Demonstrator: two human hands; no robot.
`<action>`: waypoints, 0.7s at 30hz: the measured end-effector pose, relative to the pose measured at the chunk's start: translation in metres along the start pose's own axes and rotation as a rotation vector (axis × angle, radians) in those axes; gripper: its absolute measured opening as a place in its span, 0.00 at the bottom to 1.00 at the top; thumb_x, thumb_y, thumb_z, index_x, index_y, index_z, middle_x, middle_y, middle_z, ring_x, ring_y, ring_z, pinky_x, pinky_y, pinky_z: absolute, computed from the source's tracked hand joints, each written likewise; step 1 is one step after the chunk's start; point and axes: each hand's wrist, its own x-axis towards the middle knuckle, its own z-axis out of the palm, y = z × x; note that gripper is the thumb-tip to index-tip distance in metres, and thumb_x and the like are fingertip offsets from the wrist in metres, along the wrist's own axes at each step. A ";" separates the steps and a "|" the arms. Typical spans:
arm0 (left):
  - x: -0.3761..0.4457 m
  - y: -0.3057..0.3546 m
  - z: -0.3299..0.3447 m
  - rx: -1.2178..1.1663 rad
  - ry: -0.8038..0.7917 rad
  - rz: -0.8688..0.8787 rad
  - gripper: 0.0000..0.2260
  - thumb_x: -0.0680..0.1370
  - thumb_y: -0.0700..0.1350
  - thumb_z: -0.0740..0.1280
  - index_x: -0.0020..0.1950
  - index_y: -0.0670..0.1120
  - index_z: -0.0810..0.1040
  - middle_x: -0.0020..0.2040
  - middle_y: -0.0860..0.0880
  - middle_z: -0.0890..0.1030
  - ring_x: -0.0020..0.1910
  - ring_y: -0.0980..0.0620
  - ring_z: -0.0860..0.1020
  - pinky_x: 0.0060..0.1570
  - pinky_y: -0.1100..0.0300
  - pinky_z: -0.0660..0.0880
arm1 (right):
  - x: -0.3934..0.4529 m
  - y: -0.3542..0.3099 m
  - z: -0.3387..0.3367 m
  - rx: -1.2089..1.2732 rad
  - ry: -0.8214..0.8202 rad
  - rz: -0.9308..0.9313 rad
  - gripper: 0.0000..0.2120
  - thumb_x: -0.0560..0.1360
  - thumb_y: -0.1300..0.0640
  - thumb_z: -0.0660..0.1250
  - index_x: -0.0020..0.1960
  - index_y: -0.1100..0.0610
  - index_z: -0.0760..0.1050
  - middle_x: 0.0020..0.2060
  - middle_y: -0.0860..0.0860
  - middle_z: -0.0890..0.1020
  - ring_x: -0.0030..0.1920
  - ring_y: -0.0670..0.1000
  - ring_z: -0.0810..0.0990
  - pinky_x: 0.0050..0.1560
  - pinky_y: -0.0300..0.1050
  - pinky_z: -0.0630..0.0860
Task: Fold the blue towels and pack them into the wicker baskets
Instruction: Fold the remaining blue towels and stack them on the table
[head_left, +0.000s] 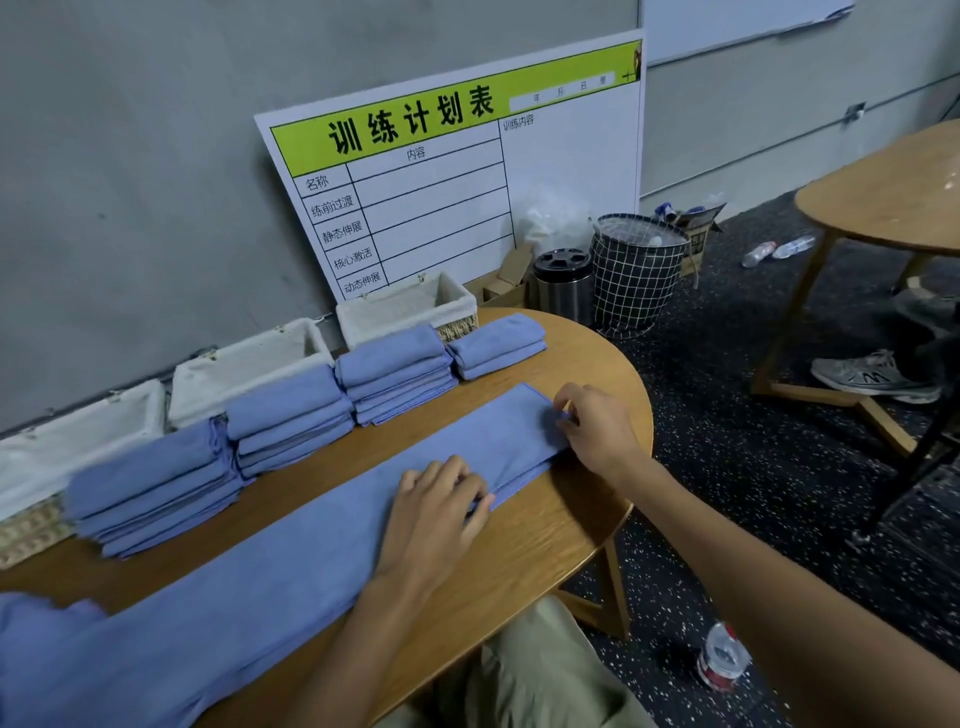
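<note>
Grey wall panels are backing a wooden table, and a white planning board with a green header is leaning against them. Three lined wicker baskets are standing in a row along the table's far edge, and no towels are showing inside them. Four stacks of folded blue towels are sitting just in front of the baskets. One long blue towel, folded lengthwise into a strip, is lying diagonally across the near part of the table. The left hand is resting on the strip near its middle, fingers curled over the near hem. The right hand is pinching the strip's far end between thumb and fingertips. A plastic bottle is lying on the speckled floor beside the table.
</note>
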 end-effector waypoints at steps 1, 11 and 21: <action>-0.001 0.002 0.001 -0.008 -0.016 0.015 0.09 0.81 0.54 0.60 0.44 0.53 0.76 0.42 0.55 0.74 0.39 0.53 0.75 0.39 0.54 0.71 | 0.000 0.002 -0.001 0.004 -0.007 -0.004 0.06 0.78 0.66 0.65 0.51 0.56 0.76 0.46 0.54 0.75 0.44 0.57 0.76 0.41 0.47 0.68; -0.008 0.006 -0.003 -0.121 -0.124 -0.108 0.04 0.79 0.55 0.68 0.51 0.56 0.78 0.44 0.57 0.73 0.41 0.57 0.75 0.33 0.64 0.64 | 0.005 0.017 -0.005 -0.079 -0.065 -0.079 0.05 0.79 0.63 0.65 0.48 0.61 0.80 0.48 0.55 0.73 0.45 0.59 0.77 0.47 0.54 0.76; 0.046 0.004 -0.017 -0.127 -0.173 -0.304 0.14 0.84 0.52 0.58 0.67 0.54 0.76 0.64 0.56 0.77 0.59 0.51 0.76 0.50 0.54 0.75 | 0.025 -0.037 0.030 -0.035 -0.128 -0.472 0.10 0.78 0.61 0.64 0.55 0.62 0.80 0.54 0.58 0.81 0.53 0.62 0.80 0.51 0.54 0.76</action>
